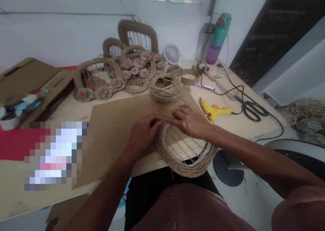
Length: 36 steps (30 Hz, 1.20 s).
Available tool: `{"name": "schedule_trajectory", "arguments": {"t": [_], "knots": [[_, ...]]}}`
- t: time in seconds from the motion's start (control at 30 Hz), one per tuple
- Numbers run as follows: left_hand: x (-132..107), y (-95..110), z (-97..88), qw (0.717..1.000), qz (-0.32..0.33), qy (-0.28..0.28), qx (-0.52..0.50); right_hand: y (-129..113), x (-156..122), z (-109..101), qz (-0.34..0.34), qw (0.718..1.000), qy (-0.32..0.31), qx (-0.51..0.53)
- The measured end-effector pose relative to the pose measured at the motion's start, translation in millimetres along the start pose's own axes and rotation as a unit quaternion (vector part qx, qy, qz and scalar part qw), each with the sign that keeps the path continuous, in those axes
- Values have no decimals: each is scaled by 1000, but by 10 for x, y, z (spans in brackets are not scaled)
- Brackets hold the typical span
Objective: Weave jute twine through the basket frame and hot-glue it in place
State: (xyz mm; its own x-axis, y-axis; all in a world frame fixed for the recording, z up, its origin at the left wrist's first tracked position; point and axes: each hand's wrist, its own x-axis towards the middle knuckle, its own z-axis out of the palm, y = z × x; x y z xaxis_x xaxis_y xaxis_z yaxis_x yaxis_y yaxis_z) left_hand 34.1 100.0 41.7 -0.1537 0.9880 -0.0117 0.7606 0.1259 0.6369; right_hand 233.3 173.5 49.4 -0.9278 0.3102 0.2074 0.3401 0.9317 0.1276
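Observation:
A jute-wrapped frame (185,166) with thin strings across its opening lies at the table's front edge, partly overhanging it. My left hand (142,131) is closed, pinching jute cord against the frame's upper left rim. My right hand (189,121) presses with curled fingers on the top rim, holding the cord down there. A ball of jute cord (165,87) sits just behind the frame, a loose strand leading to my hands. A brown cardboard sheet (111,129) lies under the work.
Finished jute frames with rosettes (127,71) stand at the back. A yellow glue gun (213,111), black scissors (251,109), a black cable (228,88), a small fan (172,54) and a bottle (217,38) occupy the right. A cardboard box (27,78) sits left.

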Motion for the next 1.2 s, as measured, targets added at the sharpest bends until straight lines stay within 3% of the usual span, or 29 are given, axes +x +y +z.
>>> {"name": "schedule_trajectory", "arguments": {"t": [0.2,0.4,0.67,0.93,1.2], "knots": [[-138,-110,46,991,111,11,76,-44,7,-41,9,1000,-29,-2],[-396,-234,166,963,196,82,165,-61,53,-106,38,997,-67,20],[-568,-239,259,940,227,99,236,-183,54,-117,29,996,-72,-36],[-555,-288,210,950,231,90,189,-137,16,-106,27,997,-68,-37],[-708,-255,208,948,261,100,152,-141,-19,-173,24,997,-73,-2]]}}
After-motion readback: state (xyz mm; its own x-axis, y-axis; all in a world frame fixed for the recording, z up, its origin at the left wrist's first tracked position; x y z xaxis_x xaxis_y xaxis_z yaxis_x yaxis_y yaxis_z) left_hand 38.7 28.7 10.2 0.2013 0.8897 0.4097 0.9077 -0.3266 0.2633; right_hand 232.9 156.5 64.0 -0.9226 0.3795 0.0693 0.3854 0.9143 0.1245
